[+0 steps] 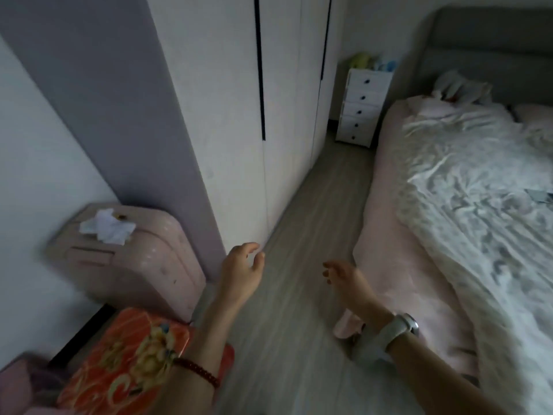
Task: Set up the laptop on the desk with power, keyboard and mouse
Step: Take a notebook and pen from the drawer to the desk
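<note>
No laptop, keyboard, mouse or desk shows clearly in this view. A flat grey object lies on the bedding at the right edge; I cannot tell what it is. My left hand reaches forward over the floor near the wardrobe corner, fingers loosely curled, holding nothing. My right hand stretches forward beside the bed's edge, fingers relaxed and empty, with a white watch on the wrist.
A white wardrobe lines the left of a narrow wooden floor aisle. A bed with pink sheet and white quilt fills the right. A pink suitcase, an orange box and a white drawer unit stand nearby.
</note>
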{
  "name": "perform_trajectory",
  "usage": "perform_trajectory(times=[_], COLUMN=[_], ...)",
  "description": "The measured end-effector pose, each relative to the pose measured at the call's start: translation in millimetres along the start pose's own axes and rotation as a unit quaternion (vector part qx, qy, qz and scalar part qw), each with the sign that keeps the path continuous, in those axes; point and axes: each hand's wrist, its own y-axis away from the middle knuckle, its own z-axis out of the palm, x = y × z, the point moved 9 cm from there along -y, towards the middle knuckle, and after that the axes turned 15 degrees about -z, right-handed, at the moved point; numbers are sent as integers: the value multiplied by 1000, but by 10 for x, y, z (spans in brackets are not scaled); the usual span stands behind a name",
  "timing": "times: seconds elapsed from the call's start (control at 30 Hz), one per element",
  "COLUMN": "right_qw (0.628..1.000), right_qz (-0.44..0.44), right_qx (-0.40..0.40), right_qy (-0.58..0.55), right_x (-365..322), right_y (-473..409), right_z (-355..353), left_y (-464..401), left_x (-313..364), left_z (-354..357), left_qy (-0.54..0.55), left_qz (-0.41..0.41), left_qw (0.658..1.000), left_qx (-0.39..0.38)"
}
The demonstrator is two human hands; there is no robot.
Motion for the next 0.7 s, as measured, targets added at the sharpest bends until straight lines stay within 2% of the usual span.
perform_trajectory(times=[0.27,0.53,0.7], right_qw=[993,988,989], right_qz=[52,71,88], right_qx=[108,138,116], right_qy=[13,1,-15], right_x=[726,1332,1605], right_y=[-1886,-4371,-5956], right_z=[-1159,-2283,-2696], left_y=[-1976,-4045,-5393], left_x=[1664,3029,3655], left_z=[1456,2549,3024], left_qy=[-23,-40,-43], left_qz=[104,91,67], left_qw=[985,981,984], left_qx=[-136,-165,-158])
